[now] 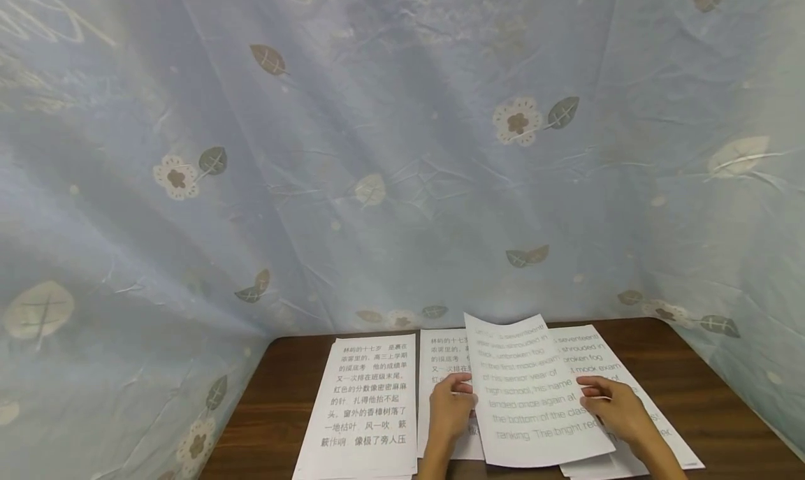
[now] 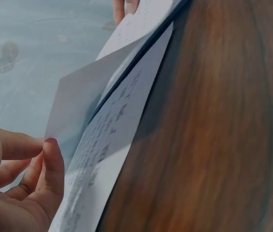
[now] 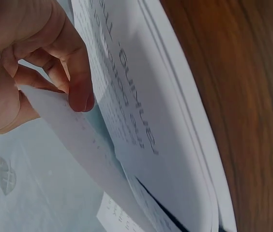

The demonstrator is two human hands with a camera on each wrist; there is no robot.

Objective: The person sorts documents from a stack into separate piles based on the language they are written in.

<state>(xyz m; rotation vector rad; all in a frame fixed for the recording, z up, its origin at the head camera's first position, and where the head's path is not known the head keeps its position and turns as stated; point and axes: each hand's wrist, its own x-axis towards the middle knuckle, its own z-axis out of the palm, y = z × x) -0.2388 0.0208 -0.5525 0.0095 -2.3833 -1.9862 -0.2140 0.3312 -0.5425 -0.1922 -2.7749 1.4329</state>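
A single sheet of paper (image 1: 522,403) with printed English text is lifted above the table, its top edge curling. My left hand (image 1: 451,409) pinches its left edge between thumb and fingers; the left wrist view shows this pinch on the sheet (image 2: 90,92) close up. At the opposite edge, my right hand (image 1: 615,406) holds the sheet between thumb and fingers. Below and to the right lies a stack of English-text pages (image 1: 657,424), partly covered. Behind the left hand, a stack of Chinese-text pages (image 1: 440,347) is partly hidden by the lifted sheet.
Another stack of Chinese-text pages (image 1: 365,403) lies at the left on the dark wooden table (image 1: 264,410). A pale blue cloth (image 1: 402,186) with leaves and flowers hangs behind and beside the table.
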